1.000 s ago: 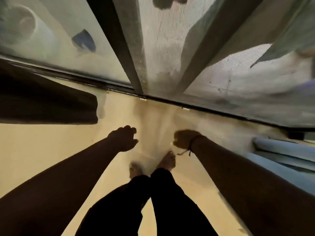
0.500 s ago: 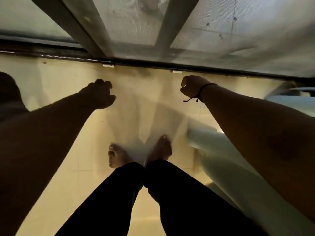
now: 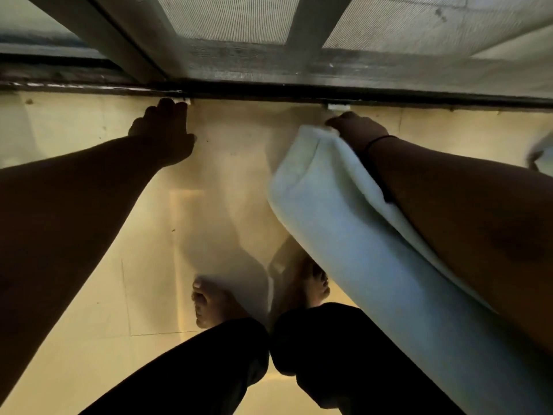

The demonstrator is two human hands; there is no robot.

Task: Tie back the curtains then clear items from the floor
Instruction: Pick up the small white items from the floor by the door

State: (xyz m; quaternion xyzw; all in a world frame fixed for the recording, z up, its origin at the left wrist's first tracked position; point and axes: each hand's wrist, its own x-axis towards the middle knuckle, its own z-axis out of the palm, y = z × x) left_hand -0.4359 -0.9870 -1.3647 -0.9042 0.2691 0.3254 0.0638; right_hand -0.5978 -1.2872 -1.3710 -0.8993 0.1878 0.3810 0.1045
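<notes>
The right hand [image 3: 356,130] holds the far end of the pale curtain [image 3: 344,223], which runs back along that arm, while the left hand [image 3: 163,130] reaches out empty, well apart.

A pale yellow tiled floor [image 3: 89,295] is glowing under warm light, its thin grout lines showing and soft shadows falling across the middle. A dark sliding-door track [image 3: 299,92] is running across the top of the floor from left to right. Behind it, grey metal door frames [image 3: 119,34] are rising at an angle, holding fine mesh screens [image 3: 233,19] that are letting in dim daylight.
</notes>
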